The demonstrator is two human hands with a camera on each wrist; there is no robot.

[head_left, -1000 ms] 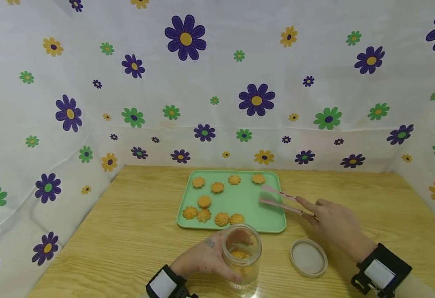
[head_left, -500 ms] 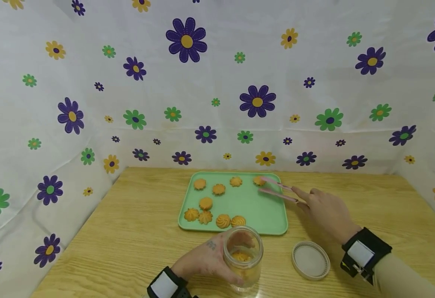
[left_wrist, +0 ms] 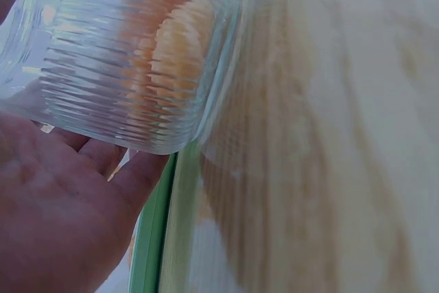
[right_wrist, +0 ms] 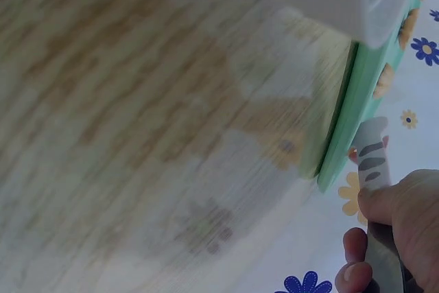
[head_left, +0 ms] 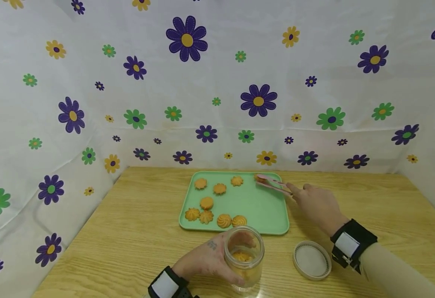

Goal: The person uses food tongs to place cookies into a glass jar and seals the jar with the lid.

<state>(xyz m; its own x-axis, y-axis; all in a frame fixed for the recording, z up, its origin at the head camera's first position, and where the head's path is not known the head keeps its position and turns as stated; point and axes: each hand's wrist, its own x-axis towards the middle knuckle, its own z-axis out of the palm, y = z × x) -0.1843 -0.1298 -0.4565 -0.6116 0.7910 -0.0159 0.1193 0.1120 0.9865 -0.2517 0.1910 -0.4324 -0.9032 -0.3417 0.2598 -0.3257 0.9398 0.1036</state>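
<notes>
My left hand (head_left: 211, 260) is wrapped round a ribbed glass jar (head_left: 244, 265) at the table's front. Cookies (left_wrist: 177, 49) lie at the bottom of the jar, seen through its wall in the left wrist view. My right hand (head_left: 317, 207) grips pink tongs (head_left: 277, 187) by their handles, and the tongs reach over the right side of a green tray (head_left: 254, 211). Between the tong tips is a cookie (head_left: 258, 178) at the tray's back right, partly hidden by the upper tip. In the right wrist view, fingers and thumb hold the striped handle (right_wrist: 374, 162).
Several more cookies (head_left: 206, 203) lie on the tray's left half and along its front. A round lid (head_left: 312, 260) rests on the wooden table (head_left: 128, 231) right of the jar. A flower-printed cloth (head_left: 217, 74) stands behind and at the sides.
My right hand has moved forward and left with the tongs, and their tips have come together round the back right cookie. The left hand and jar stay in place.
</notes>
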